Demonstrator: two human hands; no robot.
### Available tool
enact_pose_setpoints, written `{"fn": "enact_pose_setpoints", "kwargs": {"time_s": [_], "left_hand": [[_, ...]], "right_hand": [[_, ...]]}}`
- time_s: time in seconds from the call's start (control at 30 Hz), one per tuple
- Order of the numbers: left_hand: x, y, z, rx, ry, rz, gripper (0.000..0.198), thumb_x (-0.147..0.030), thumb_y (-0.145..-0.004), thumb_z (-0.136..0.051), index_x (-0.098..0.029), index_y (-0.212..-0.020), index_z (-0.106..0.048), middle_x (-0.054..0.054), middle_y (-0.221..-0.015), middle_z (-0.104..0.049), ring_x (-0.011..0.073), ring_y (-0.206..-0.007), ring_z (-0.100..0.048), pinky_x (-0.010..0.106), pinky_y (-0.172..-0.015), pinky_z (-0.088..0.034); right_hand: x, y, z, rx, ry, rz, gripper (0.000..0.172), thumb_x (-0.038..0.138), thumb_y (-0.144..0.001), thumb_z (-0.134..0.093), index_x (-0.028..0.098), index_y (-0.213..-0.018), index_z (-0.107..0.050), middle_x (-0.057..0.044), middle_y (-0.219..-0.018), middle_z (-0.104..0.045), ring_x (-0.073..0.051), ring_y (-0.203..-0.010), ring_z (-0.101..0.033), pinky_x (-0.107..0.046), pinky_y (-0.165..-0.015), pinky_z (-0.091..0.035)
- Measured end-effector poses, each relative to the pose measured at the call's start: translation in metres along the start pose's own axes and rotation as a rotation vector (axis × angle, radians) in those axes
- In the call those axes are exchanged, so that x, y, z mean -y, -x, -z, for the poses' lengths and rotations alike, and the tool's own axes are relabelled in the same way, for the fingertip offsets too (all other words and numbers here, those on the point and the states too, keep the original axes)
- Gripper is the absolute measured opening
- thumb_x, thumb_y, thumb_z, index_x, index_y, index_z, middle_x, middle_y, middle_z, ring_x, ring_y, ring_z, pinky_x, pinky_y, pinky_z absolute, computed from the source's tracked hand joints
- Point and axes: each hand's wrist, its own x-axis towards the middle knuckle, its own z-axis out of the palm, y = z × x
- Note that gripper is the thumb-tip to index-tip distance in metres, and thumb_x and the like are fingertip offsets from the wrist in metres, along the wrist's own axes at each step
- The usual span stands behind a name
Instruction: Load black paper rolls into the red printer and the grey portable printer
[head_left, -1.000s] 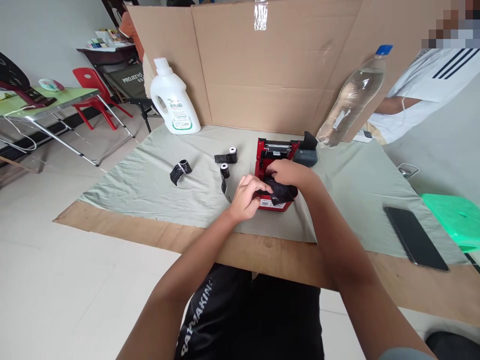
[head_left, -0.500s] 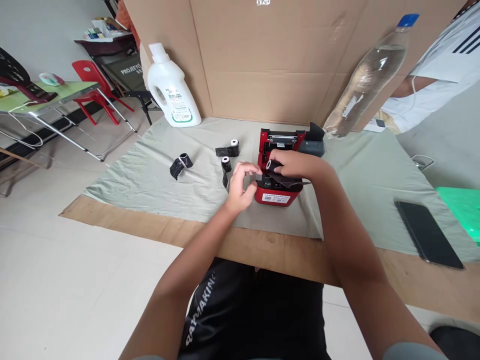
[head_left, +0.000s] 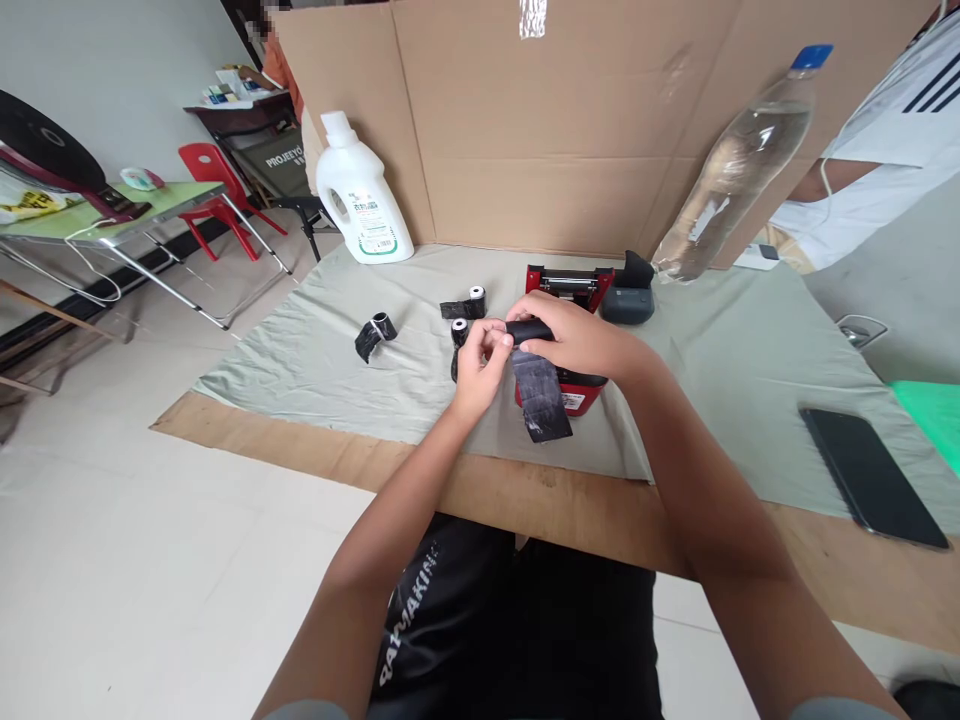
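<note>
The person at the desk (head_left: 360, 455) has both hands on one small black roll (head_left: 529, 332), held up in the air just over the front left part of a red printer (head_left: 589, 392); the left hand (head_left: 480, 368) has its grip pinching the roll's left end between thumb and fingertips; the right hand (head_left: 574, 332) comes in from the other side, its grip closed round the right part of the roll, thumb below and fingers above; a loose black strip (head_left: 541, 398) hangs from the roll, passing before the printer's front and partly hiding a white label there; the printer's lid (head_left: 571, 285) stands raised behind the right hand, though I can't see into the body past the fingers.

Near the left hand, three more black rolls lie on the grey-green cloth (head_left: 285, 375): one roll (head_left: 459, 330) just behind the fingers, a second roll (head_left: 463, 303) farther back, a third roll (head_left: 375, 335) off to the left; a dark grey device (head_left: 628, 302) sits beside the printer at its back right; a white detergent bottle (head_left: 364, 205) and a clear bottle with a blue cap (head_left: 739, 170) stand by the cardboard (head_left: 540, 130); a black smartphone (head_left: 874, 475) lies well apart at the right.
</note>
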Motion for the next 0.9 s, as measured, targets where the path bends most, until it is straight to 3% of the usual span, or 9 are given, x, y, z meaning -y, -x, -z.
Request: {"fn": "enact_pose_setpoints", "kwargs": {"time_s": [0.1,0.23,0.33,0.4,0.5,0.63,0.77,0.9], "left_hand": [[-0.002,0.0,-0.002,0.041,0.066,0.006,0.044,-0.065,-0.093,-0.065,-0.024,-0.106,-0.053,-0.006,-0.07,-0.05,0.0099,-0.061,-0.048,0.025,-0.061,-0.04],[-0.006,0.001,-0.002,0.003,0.086,-0.067,0.049,-0.066,-0.089,-0.07,-0.028,-0.111,-0.047,-0.004,-0.082,-0.054,0.0106,-0.071,-0.056,0.024,-0.067,-0.045],[-0.007,0.001,0.001,-0.04,0.046,-0.112,0.051,-0.064,-0.087,-0.074,-0.03,-0.112,-0.045,-0.003,-0.089,-0.055,0.011,-0.077,-0.06,0.024,-0.069,-0.047],[-0.007,0.0,0.002,-0.048,0.039,-0.11,0.051,-0.064,-0.087,-0.074,-0.029,-0.114,-0.047,-0.001,-0.095,-0.058,0.0114,-0.08,-0.062,0.025,-0.069,-0.049],[-0.006,-0.001,0.001,-0.034,0.076,-0.061,0.047,-0.063,-0.093,-0.067,-0.028,-0.117,-0.05,0.0,-0.093,-0.06,0.0094,-0.069,-0.061,0.024,-0.061,-0.05],[-0.004,0.001,-0.001,-0.017,0.114,-0.029,0.044,-0.059,-0.093,-0.07,-0.027,-0.117,-0.053,-0.001,-0.09,-0.061,0.0075,-0.061,-0.059,0.022,-0.052,-0.049],[0.0,0.004,-0.002,-0.025,0.065,-0.064,0.051,-0.057,-0.087,-0.078,-0.028,-0.122,-0.053,0.001,-0.101,-0.063,0.008,-0.067,-0.063,0.021,-0.055,-0.053],[0.003,0.005,-0.001,-0.026,0.025,-0.083,0.042,-0.055,-0.095,-0.069,-0.026,-0.121,-0.055,0.0,-0.096,-0.063,0.0089,-0.067,-0.065,0.021,-0.056,-0.056]], "right_hand": [[0.003,0.001,0.001,-0.017,-0.018,-0.002,0.024,0.024,-0.088,-0.06,0.022,-0.112,-0.061,-0.01,-0.122,-0.066,-0.029,-0.117,-0.059,-0.04,-0.099,-0.045],[0.006,0.002,0.004,-0.057,-0.139,-0.133,0.021,0.033,-0.089,-0.064,0.022,-0.107,-0.06,-0.007,-0.108,-0.069,-0.026,-0.102,-0.063,-0.035,-0.085,-0.048],[0.004,0.002,0.004,-0.085,-0.264,-0.211,0.017,0.038,-0.094,-0.06,0.022,-0.101,-0.059,-0.005,-0.1,-0.069,-0.025,-0.096,-0.064,-0.035,-0.084,-0.049],[0.003,0.001,0.004,-0.063,-0.364,-0.184,0.016,0.036,-0.093,-0.061,0.023,-0.102,-0.058,-0.005,-0.103,-0.071,-0.025,-0.1,-0.066,-0.036,-0.087,-0.05],[0.003,0.0,0.003,-0.012,-0.468,-0.125,0.024,0.028,-0.088,-0.063,0.025,-0.111,-0.057,-0.004,-0.111,-0.072,-0.024,-0.105,-0.067,-0.037,-0.09,-0.052],[0.0,-0.001,-0.001,-0.045,-0.467,-0.133,0.03,0.024,-0.086,-0.063,0.026,-0.115,-0.057,-0.003,-0.112,-0.071,-0.023,-0.103,-0.067,-0.038,-0.09,-0.053],[-0.004,-0.003,-0.003,-0.126,-0.413,-0.12,0.021,0.027,-0.087,-0.064,0.023,-0.108,-0.061,-0.003,-0.104,-0.069,-0.022,-0.1,-0.066,-0.039,-0.093,-0.053],[-0.003,-0.001,0.001,-0.073,-0.453,-0.1,0.029,0.024,-0.085,-0.068,0.025,-0.112,-0.06,-0.003,-0.113,-0.068,-0.022,-0.103,-0.066,-0.036,-0.088,-0.056]]}}
